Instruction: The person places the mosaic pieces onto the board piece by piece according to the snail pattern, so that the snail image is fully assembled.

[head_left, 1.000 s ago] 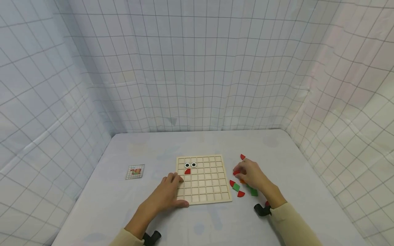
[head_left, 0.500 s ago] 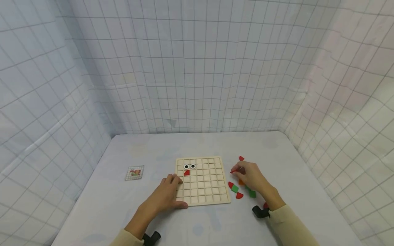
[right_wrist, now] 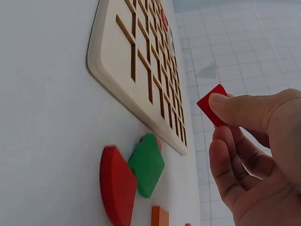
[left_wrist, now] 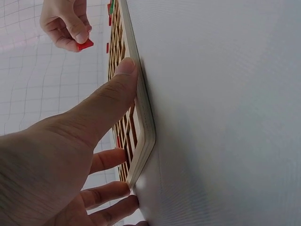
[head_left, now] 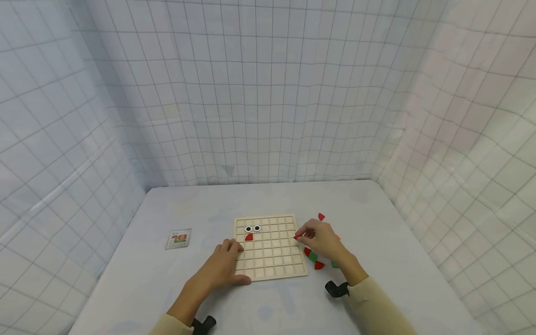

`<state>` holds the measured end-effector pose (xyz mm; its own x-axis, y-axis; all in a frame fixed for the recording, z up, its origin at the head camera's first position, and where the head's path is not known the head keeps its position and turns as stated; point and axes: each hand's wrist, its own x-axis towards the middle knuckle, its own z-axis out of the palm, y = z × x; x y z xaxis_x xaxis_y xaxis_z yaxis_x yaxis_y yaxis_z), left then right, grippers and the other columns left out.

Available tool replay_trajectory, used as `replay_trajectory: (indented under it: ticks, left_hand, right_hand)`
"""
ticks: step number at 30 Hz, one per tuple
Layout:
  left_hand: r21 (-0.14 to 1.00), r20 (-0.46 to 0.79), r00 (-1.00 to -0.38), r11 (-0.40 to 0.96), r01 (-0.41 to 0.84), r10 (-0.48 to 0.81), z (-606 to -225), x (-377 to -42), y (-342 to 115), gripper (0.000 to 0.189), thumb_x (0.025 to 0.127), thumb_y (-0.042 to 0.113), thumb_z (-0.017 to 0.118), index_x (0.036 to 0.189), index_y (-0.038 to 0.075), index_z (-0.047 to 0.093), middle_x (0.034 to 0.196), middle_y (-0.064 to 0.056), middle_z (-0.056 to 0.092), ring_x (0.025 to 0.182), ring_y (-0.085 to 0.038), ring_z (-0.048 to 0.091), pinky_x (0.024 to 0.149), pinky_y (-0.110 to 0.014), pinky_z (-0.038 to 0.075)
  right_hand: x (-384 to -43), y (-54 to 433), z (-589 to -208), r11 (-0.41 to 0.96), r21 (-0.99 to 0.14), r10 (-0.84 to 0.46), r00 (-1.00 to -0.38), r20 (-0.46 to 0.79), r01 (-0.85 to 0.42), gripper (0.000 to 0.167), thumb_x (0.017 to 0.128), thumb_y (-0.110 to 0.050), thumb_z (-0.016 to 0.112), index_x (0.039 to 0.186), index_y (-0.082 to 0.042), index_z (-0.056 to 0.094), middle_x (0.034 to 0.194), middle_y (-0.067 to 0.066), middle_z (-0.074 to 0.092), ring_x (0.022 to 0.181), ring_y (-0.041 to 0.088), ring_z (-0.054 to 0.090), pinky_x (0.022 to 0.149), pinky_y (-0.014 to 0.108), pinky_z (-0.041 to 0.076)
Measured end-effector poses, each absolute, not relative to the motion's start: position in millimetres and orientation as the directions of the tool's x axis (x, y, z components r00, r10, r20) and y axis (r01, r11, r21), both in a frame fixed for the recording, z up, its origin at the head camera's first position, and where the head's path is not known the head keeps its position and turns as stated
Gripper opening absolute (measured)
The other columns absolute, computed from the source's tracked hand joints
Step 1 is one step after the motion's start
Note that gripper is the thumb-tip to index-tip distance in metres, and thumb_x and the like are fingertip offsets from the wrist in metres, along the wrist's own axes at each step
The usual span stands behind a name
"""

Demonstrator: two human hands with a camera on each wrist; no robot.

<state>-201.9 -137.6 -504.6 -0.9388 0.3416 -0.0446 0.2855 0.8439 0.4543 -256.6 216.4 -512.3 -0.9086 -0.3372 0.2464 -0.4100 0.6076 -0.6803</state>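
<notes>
Gridded white sheeting hangs round a pale desk (head_left: 368,218), and on it lies a wooden board (head_left: 270,246) cut into square cells, with two round eyes (head_left: 252,228) in its far left cells and a red quarter-round piece (head_left: 249,237) seated just under them. The left hand (head_left: 222,267) rests flat and relaxed on the board's left edge, thumb along the near rim, fingers straight and curled round nothing; it lies as it did a second ago, so the board has stayed pinned. The change is on the other side: the right hand (head_left: 324,242), which a second ago was down among the loose pieces beside the board, has come up and leftward and now hovers at the board's right edge, with a small red piece (right_wrist: 212,104) pinched between thumb and forefinger, above the cells and touching none. That reads as picking finished and placing begun. On the desk by the right edge lie more loose pieces: a green piece (right_wrist: 146,165) just beside a red piece (right_wrist: 117,184), an orange piece (right_wrist: 160,217) nearer the wrist, and another red one (head_left: 321,216) farther off. A small picture card (head_left: 178,238) lies well apart to the left. Nothing stands between the held piece and the open cells.
</notes>
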Motion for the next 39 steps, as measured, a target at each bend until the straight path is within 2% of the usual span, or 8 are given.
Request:
replay_trajectory:
  ticks: [5,13,25,39]
  left_hand:
    - [0.459,-0.044,-0.936,0.84,0.291,0.348,-507,-201,-138,0.088,0.078,0.048,0.11,0.141,0.007,0.063,0.143,-0.018,0.061,0.121,-0.037,0.061,0.112,-0.062,0.059]
    - [0.437,-0.053,-0.932,0.847,0.302,0.36,-509,-206,-141,0.088,0.082,0.05,0.107,0.143,0.007,0.061,0.142,-0.019,0.059,0.125,-0.039,0.061,0.115,-0.064,0.057]
    - [0.459,-0.067,-0.924,0.834,0.307,0.377,-506,-206,-140,0.089,0.083,0.05,0.107,0.143,0.004,0.06,0.144,-0.021,0.058,0.126,-0.042,0.06,0.115,-0.065,0.057]
    - [0.442,-0.079,-0.917,0.838,0.319,0.391,-502,-204,-137,0.088,0.084,0.05,0.106,0.142,0.004,0.058,0.142,-0.022,0.056,0.125,-0.042,0.059,0.113,-0.066,0.057]
  right_hand:
    - [-259,197,-512,0.565,-0.709,-0.379,-0.896,0.232,-0.423,0.007,0.104,-0.01,0.089,0.108,-0.012,0.085,0.103,0.001,0.084,0.085,0.002,0.068,0.078,0.021,0.061]
    - [-271,164,-508,0.562,-0.717,-0.41,-0.892,0.191,-0.412,0.011,0.109,-0.016,0.085,0.12,-0.014,0.084,0.11,0.0,0.086,0.095,0.006,0.076,0.088,0.022,0.063]
    - [-284,132,-519,0.57,-0.722,-0.412,-0.897,0.162,-0.392,0.006,0.112,-0.02,0.08,0.113,-0.018,0.086,0.108,-0.003,0.085,0.094,0.007,0.075,0.086,0.026,0.063]
    - [-297,115,-524,0.551,-0.723,-0.429,-0.885,0.184,-0.417,0.007,0.111,-0.015,0.082,0.113,-0.015,0.088,0.11,0.001,0.087,0.094,0.007,0.076,0.086,0.025,0.064]
